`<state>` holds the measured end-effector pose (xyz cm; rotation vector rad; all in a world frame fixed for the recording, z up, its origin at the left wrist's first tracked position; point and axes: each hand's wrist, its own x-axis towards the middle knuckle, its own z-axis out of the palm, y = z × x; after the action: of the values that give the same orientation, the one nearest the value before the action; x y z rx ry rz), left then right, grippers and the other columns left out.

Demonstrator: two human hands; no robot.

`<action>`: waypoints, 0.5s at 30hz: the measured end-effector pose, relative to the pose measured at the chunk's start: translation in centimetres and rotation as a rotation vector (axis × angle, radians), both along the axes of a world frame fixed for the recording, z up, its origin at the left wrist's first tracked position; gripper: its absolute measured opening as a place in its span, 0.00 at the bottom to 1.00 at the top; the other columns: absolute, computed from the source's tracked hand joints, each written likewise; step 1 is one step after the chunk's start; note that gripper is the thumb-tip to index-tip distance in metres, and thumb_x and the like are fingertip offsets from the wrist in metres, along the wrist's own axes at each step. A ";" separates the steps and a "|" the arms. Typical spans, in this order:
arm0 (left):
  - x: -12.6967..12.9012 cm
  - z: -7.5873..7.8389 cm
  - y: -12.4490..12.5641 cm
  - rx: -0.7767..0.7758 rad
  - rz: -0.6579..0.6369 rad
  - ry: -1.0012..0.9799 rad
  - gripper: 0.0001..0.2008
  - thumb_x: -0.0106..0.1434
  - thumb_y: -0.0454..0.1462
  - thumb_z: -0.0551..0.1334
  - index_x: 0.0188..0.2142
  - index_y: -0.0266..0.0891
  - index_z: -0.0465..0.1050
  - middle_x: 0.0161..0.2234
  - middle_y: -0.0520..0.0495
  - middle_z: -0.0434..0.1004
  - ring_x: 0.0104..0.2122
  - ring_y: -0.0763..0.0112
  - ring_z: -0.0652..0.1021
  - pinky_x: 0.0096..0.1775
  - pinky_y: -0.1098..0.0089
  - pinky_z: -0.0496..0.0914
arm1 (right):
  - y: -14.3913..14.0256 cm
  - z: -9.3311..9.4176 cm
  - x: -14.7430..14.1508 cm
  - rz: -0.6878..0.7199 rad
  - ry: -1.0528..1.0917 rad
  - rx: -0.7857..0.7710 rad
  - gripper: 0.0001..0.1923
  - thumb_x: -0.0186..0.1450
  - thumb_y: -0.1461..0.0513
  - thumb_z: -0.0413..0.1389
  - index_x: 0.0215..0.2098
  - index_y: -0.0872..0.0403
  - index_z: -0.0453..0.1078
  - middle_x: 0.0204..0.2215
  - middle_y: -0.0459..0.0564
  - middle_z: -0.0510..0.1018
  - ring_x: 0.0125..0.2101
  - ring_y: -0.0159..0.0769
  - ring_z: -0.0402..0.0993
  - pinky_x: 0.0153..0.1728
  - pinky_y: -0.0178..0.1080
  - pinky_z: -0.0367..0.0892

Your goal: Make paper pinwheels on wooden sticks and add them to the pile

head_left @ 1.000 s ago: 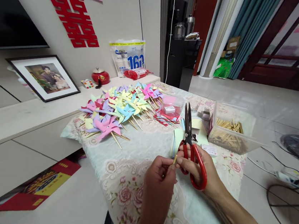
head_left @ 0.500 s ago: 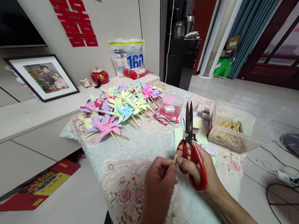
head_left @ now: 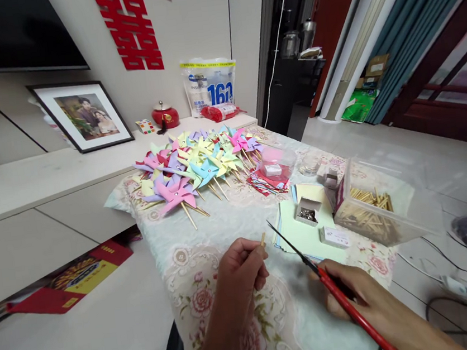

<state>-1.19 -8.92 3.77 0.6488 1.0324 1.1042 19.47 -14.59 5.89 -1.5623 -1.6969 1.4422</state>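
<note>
My left hand (head_left: 239, 272) pinches a short wooden stick (head_left: 262, 239) upright above the flowered tablecloth (head_left: 196, 291). My right hand (head_left: 359, 293) grips red-handled scissors (head_left: 312, 270), lying low and tilted, their closed blades pointing up-left toward the stick without touching it. Past the blades lies a stack of pale green and blue paper squares (head_left: 303, 231) with a small open box of pins (head_left: 307, 211) and a white label (head_left: 335, 236) on it.
A heap of coloured paper pinwheels (head_left: 196, 165) covers the table's far end. A clear tub of wooden sticks (head_left: 367, 207) stands at the right. A pink-lidded round container (head_left: 277, 164) sits on red papers. Cables (head_left: 452, 279) lie on the floor at right.
My right hand has dropped and swung the scissors from upright to nearly flat, away from the stick. The hands have parted. The view has shifted slightly to the left.
</note>
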 end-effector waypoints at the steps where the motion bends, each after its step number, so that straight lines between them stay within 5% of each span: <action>1: 0.0 0.0 0.0 0.009 -0.011 0.001 0.12 0.51 0.41 0.69 0.25 0.37 0.69 0.17 0.55 0.68 0.16 0.82 0.62 0.19 0.78 0.53 | 0.0 0.2 0.1 0.017 -0.053 -0.001 0.15 0.66 0.54 0.53 0.28 0.52 0.55 0.22 0.40 0.57 0.25 0.30 0.50 0.25 0.34 0.50; 7: 0.1 -0.5 -0.2 0.023 -0.054 0.003 0.13 0.52 0.42 0.68 0.25 0.37 0.69 0.15 0.56 0.65 0.15 0.83 0.59 0.18 0.78 0.49 | 0.7 0.9 -0.2 0.104 -0.217 -0.034 0.10 0.61 0.60 0.56 0.27 0.52 0.58 0.23 0.40 0.60 0.25 0.30 0.52 0.25 0.33 0.50; 15: -0.2 -1.2 -0.1 -0.065 -0.111 0.007 0.14 0.50 0.43 0.69 0.24 0.38 0.67 0.16 0.55 0.67 0.15 0.82 0.61 0.17 0.78 0.52 | 3.3 1.1 -0.3 0.229 -0.198 -0.100 0.14 0.61 0.56 0.58 0.26 0.53 0.59 0.23 0.41 0.60 0.25 0.29 0.52 0.23 0.32 0.49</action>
<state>-1.42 -9.00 2.56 0.6502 1.0216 0.9687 19.21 -11.30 6.96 -1.6551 -2.0025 1.5462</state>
